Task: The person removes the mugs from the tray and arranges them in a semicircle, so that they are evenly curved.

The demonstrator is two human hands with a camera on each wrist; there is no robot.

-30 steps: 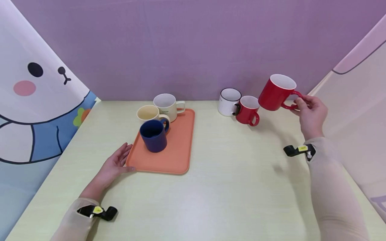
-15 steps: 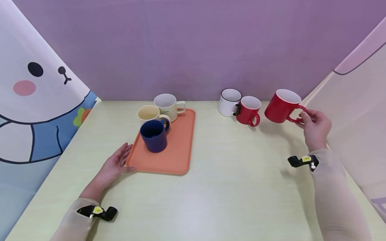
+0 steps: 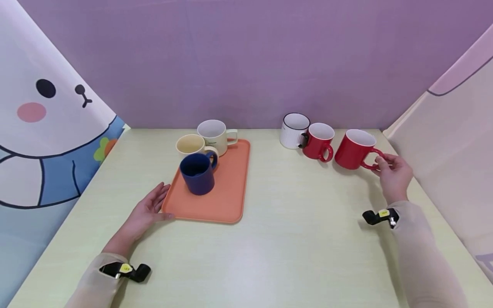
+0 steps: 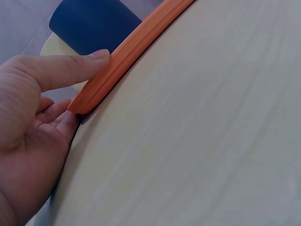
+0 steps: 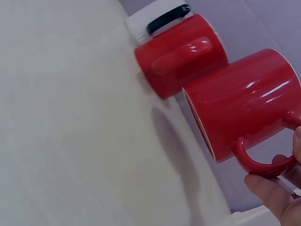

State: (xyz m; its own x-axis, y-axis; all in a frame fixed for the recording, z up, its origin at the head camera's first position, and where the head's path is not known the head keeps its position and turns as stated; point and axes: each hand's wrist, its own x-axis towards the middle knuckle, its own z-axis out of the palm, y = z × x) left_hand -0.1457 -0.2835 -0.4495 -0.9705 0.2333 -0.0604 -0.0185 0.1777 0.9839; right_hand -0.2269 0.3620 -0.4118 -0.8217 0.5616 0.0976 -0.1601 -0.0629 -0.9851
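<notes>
By its handle, my right hand (image 3: pixel 395 176) pinches a large red mug (image 3: pixel 354 149) with a white inside. It is upright in the head view; the right wrist view shows its base (image 5: pixel 200 125) apart from the shadow on the table, so it seems slightly raised. Just left of it stand a smaller red mug (image 3: pixel 318 140) and a white mug (image 3: pixel 294 130) with black rim and handle. My left hand (image 3: pixel 147 211) lies at the near-left corner of an orange tray (image 3: pixel 227 201), its straight thumb (image 4: pixel 75 69) touching the front edge and its fingers along the left side.
On the tray are a dark blue mug (image 3: pixel 197 174), a pale yellow mug (image 3: pixel 190 144) and a cream mug (image 3: pixel 213 136) at the back. The light table (image 3: pixel 285 239) ends at a purple backdrop (image 3: pixel 262 64). Printed cloth hangs at the left and right sides.
My right hand has lowered the large red mug to near the table, shifting it right and then slightly left, beside the smaller red mug. The left hand and tray have stayed put.
</notes>
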